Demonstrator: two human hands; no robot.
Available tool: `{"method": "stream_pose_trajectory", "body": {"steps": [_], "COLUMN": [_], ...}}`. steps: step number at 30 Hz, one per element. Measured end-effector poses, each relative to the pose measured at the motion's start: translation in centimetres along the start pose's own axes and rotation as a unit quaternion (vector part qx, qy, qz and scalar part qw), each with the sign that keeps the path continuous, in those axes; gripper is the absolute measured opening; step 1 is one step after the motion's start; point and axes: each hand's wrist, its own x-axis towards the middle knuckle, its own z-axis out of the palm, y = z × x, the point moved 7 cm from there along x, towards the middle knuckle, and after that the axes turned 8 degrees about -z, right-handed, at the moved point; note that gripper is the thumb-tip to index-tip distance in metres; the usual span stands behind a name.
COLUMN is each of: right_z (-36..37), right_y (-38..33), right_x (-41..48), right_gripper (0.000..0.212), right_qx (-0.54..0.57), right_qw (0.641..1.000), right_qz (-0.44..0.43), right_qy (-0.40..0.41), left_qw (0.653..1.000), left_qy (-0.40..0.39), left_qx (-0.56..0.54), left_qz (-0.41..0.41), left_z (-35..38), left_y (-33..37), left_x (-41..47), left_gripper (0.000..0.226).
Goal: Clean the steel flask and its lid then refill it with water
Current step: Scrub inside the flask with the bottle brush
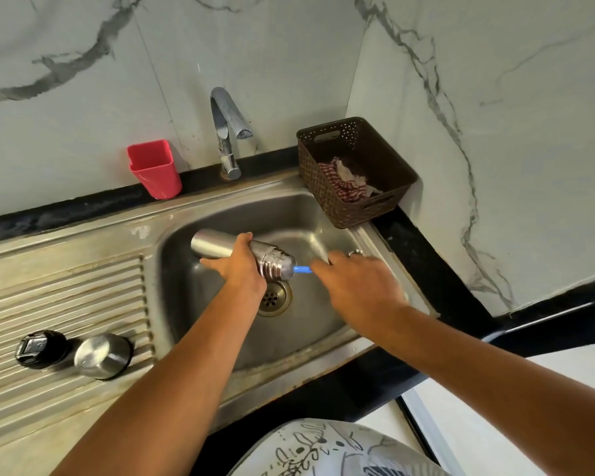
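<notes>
The steel flask (pixel 213 243) lies on its side over the sink basin (pixel 310 218), mouth pointing right. My left hand (pixel 237 266) grips its middle from the front. My right hand (pixel 354 286), blurred, holds a blue handle (pixel 302 269) that runs into the flask's mouth; the rest of that tool is hidden inside the flask and under my fingers. On the ribbed drainboard at the left stand the steel lid cup (pixel 102 355) and the black stopper (pixel 40 348), apart from both hands.
The tap (pixel 227 128) rises behind the basin with no water running. A red cup (pixel 155 168) stands left of it. A brown basket (pixel 354 170) with a checked cloth sits on the sink's right corner. The drain (pixel 272 298) lies under the flask.
</notes>
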Motion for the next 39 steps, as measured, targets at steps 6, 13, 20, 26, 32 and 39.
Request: {"method": "stream_pose_trajectory", "body": {"steps": [6,13,20,26,32,39], "right_z": [1.0,4.8,-0.2,0.8,5.7,1.5], "right_y": [-1.5,-1.1,1.5,-0.9,-2.1,-1.1], "right_x": [-0.7,-2.6,-0.7,-1.2,-2.9,-1.3], "right_gripper": [0.017,0.03,0.014,0.023,0.03,0.036], "right_qx": [0.075,0.786,0.025,-0.054,0.765,0.178], "right_qw": [0.997,0.491,0.999,0.997,0.547,0.98], "right_qz": [-0.006,0.303,-0.012,-0.048,0.28,0.023], "right_qy": [-0.037,-0.224,0.035,-0.001,-0.191,-0.082], "left_qw": [0.999,0.998,0.999,1.0,0.997,0.999], "left_qy": [-0.006,-0.031,0.031,0.022,-0.047,-0.014], "left_qx": [0.034,0.039,0.014,0.004,0.064,0.024], "left_qz": [0.012,-0.044,0.001,0.009,0.006,0.017], "left_z": [-0.6,-1.3,-1.6,-1.5,-0.6,-0.7], "left_y": [-0.3,-0.2,0.4,0.3,0.0,1.0], "left_x": [0.7,1.1,0.3,0.2,-0.2,-0.5], "left_gripper": [0.119,0.102,0.119,0.118,0.111,0.118]}}
